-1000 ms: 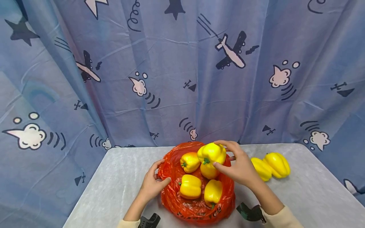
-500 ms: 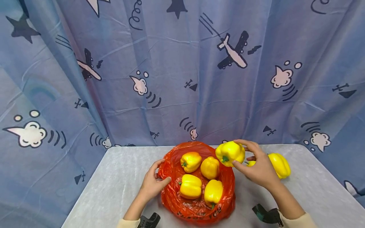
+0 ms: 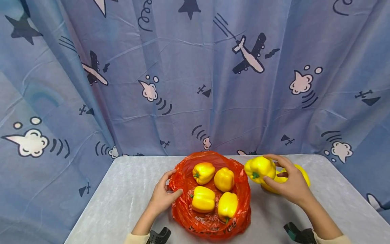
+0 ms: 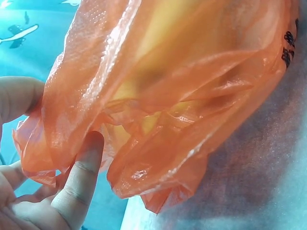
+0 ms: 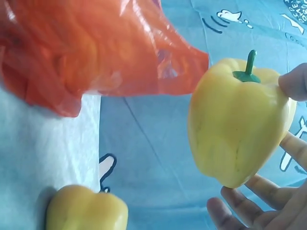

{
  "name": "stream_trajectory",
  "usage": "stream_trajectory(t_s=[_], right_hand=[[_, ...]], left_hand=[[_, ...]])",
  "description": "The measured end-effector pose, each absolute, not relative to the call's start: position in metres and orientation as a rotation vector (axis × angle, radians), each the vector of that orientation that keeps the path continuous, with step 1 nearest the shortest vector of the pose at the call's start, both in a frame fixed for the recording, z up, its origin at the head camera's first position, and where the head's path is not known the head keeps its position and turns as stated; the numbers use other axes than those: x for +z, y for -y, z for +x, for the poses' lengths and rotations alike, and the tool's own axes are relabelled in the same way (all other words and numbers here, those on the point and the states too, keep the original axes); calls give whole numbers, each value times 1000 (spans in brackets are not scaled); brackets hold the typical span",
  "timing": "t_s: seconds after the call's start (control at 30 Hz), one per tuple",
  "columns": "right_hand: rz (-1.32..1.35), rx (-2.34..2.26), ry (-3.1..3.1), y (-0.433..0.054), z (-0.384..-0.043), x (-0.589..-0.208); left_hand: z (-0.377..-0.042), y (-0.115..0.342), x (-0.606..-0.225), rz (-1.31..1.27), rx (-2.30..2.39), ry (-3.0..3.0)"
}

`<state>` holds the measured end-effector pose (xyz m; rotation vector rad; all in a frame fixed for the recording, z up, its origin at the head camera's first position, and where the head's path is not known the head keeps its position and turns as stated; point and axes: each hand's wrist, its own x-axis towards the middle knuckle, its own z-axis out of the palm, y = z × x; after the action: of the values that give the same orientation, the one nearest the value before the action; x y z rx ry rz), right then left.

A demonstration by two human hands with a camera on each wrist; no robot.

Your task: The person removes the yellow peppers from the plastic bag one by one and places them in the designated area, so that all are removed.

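Observation:
A red plastic bag (image 3: pixel 210 227) stands rolled open on the table, with several yellow bell peppers (image 3: pixel 203 199) inside. My left hand (image 3: pixel 162 196) grips the bag's left edge; in the left wrist view, film of the red bag (image 4: pixel 168 158) runs between thumb and fingers. Right of the bag, my right hand (image 3: pixel 289 184) holds a yellow bell pepper (image 3: pixel 259 168) above the table. Its green stem shows in the right wrist view, where thumb and fingertips clasp the pepper (image 5: pixel 237 124). Two more yellow peppers (image 3: pixel 304 174) lie behind that hand, partly hidden.
The grey-white table (image 3: pixel 122 203) extends to both sides of the bag. A blue patterned curtain (image 3: pixel 182 84) hangs along its back and left. Dark devices (image 3: pixel 159 235) sit at both wrists.
My right hand has carried the pepper from over the bag rightward, then slightly down, toward the two peppers on the table. The left hand and the bag have stayed in place.

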<state>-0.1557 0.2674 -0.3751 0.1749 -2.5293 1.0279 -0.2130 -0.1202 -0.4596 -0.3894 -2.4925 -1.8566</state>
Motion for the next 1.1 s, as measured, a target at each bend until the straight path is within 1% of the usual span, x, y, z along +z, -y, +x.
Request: stream_trajectory(t_s=[0.33,0.77,1.1], right_hand=[[284,993,2536,-278,-156,-394],[337,959,2644,-289,-167,-420],[453,909,2678,-291,-177,-430]], left_hand=[[-213,121,-459,-389,-1848,2502],[-214,121,-460,-383,-1851,2513],[-215,120,-461,-388,-1845,2518]])
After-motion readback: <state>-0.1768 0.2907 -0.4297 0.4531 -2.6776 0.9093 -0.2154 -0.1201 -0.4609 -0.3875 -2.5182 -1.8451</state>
